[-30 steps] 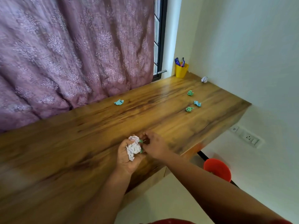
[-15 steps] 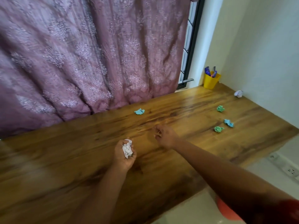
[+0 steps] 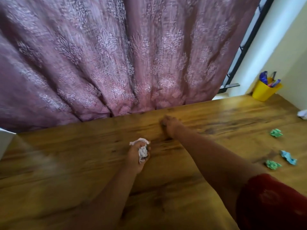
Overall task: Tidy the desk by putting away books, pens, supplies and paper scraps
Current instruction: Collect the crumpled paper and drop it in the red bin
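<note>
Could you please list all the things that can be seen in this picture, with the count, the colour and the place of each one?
desk: one, brown wood, fills the lower half.
curtain: one, mauve with a pale pattern, behind the desk.
pen cup: one, yellow, far right corner, pens inside.
green scraps: two, crumpled, right side; the nearer at.
blue scrap: one, right side, beside the nearer green one.
white scrap: one, right edge, cut off.
white paper wad: one, in the left hand.
left hand: grips the wad.
right hand: reaches to the desk's far edge; blurred.
</note>
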